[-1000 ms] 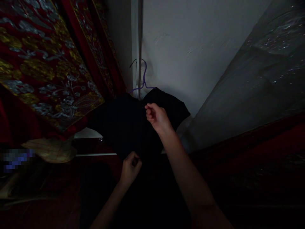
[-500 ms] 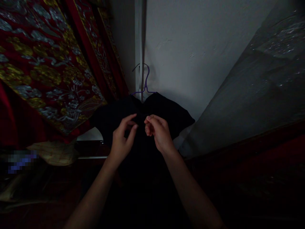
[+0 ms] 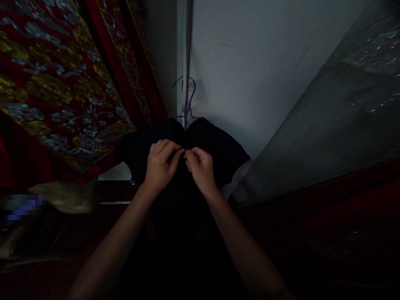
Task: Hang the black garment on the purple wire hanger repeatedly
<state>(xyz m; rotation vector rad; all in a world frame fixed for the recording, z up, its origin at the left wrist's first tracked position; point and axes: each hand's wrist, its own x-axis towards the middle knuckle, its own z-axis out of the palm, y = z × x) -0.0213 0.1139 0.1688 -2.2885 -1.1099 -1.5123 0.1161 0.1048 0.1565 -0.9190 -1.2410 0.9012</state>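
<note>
A black short-sleeved shirt (image 3: 218,146) hangs on a purple hanger (image 3: 191,109), its V-shaped neckline facing me. My left hand (image 3: 163,164) is closed in a pinch, thumb against fingers, at the front edge of the shirt just below the V. Close beside it, my right hand (image 3: 200,166) pinches the same spot with curled fingers, so the fingertips of both hands almost meet. Any small fastener between them is too dark to make out. The lower part of the shirt fades into shadow.
Red cloth with gold and silver embroidery (image 3: 56,83) hangs at the left. The hanger hooks at a narrow white door edge (image 3: 181,54) beside a pale panel (image 3: 250,54). Clear plastic sheeting (image 3: 353,96) covers something at the right. A beige cloth bundle (image 3: 68,198) lies low at the left.
My left hand has gone from parted fingers to a pinch at the shirt's neckline. My right hand has moved slightly left, bringing the fingertips together. The view has shifted a little.
</note>
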